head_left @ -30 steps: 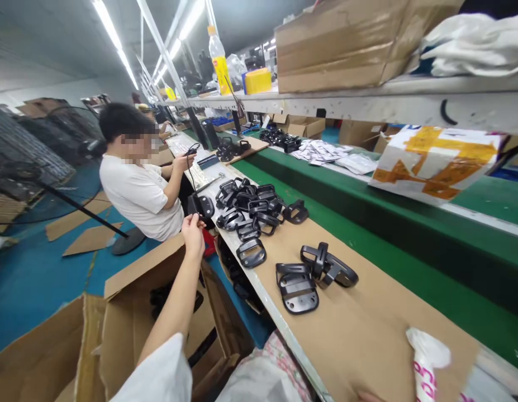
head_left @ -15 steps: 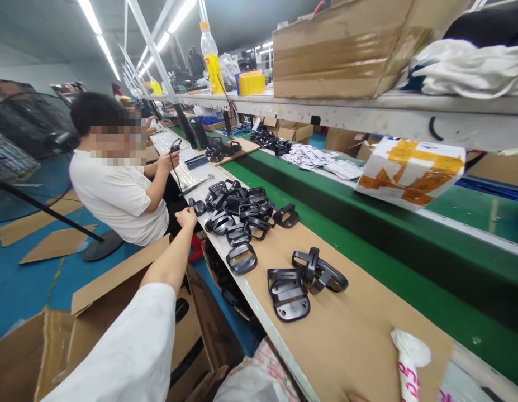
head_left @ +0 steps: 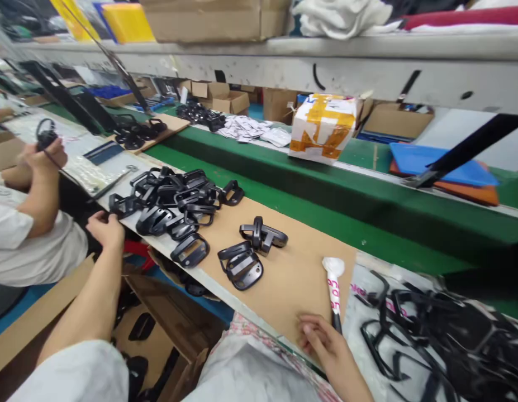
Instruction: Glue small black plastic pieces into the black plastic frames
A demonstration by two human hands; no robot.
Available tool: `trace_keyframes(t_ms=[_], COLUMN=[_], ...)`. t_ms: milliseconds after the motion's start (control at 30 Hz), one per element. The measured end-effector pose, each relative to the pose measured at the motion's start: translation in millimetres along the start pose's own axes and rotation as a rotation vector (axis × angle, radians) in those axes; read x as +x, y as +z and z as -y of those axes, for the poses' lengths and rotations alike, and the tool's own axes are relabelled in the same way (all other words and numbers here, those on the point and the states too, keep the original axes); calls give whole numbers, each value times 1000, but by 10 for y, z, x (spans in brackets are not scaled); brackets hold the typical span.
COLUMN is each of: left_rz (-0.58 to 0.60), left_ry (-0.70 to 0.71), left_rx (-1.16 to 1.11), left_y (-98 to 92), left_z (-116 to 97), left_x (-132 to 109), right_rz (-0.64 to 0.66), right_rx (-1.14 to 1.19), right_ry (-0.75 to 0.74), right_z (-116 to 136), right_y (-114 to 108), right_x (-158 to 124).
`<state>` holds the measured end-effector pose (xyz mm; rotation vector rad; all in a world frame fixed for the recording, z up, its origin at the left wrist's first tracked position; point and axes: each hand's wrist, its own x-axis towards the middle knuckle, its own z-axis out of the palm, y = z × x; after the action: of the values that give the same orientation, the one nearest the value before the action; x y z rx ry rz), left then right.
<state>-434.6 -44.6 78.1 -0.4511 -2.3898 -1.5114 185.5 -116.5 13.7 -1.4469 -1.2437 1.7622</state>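
My left hand [head_left: 107, 228] hovers at the table's near edge, beside a heap of black plastic brackets [head_left: 170, 195]. Its fingers are loosely bent and apart, with nothing visible in them. My right hand [head_left: 328, 346] rests at the near edge of the cardboard sheet [head_left: 284, 279], fingers slightly curled and seemingly holding nothing. Just beyond it lies a stick-like tool [head_left: 334, 279], its head and shaft wrapped in white plastic with pink letters, its handle dark. Between my hands, a flat bracket [head_left: 244, 271] and a pair of crossed brackets [head_left: 262, 234] sit apart from the heap.
Black parts [head_left: 451, 335] lie on plastic at the right. An open carton [head_left: 158, 335] with black pieces stands below my left arm. Past the table runs a green conveyor [head_left: 317, 218], under a shelf [head_left: 262, 64]. At the left, a co-worker's hands [head_left: 44, 153] hold a black item.
The view has swung right and down, bringing my right hand and the black parts at the right into sight. My left hand remains by the heap's left end.
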Motion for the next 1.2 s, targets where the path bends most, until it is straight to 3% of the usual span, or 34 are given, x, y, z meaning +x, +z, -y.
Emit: trace_keyframes(t_ms=[67,133,200,267,333,400,500,567,633,733,900,1033,1133,1200], left_rz=[3,88,332,670,937,1131,1397,1490,1473,1329,1047,996,970,985], left_ry=[39,160,276,338,382,374,376,466,571,647,708,615,516,371], left_rx=[-7,-65,-180,-220,-242,-258,-161,-32,71,162,138,-58,-270,-496], left_y=[-91,-196,-281,-298,-212,-32,288,438,500,462,327,239,92,-50], left_z=[-92,-246,-450,-672,-873,-1031,-1214,-1335,-1469,-1665,-1807,-1759,-1764,-1806], left_x=[-262,-616,-1018,-1395,-1690,-1882,-2001,-2005,-1973,-1891,-1775,-1817,-1964,-2104], right_rz=[6,23,45,61,68,68,60,51,39,-27,-351,-615,-728,-752], right_rx=[-7,-4,2,2,-10,-34,-72,-72,-46,-14,-204,-498,-769,-785], right_ry=[-13,-25,-27,-31,-45,-66,-99,-124,-136,-137,-227,-340,-342,-274], right_z=[-8,8,39,65,72,63,47,51,67,109,265,475,627,708], right_y=[17,29,32,31,31,39,60,65,44,-81,-576,-967,-1058,-1046], right_x=[-18,-36,-51,-58,-58,-58,-86,-138,-220,-376,-497,-307,-69,80])
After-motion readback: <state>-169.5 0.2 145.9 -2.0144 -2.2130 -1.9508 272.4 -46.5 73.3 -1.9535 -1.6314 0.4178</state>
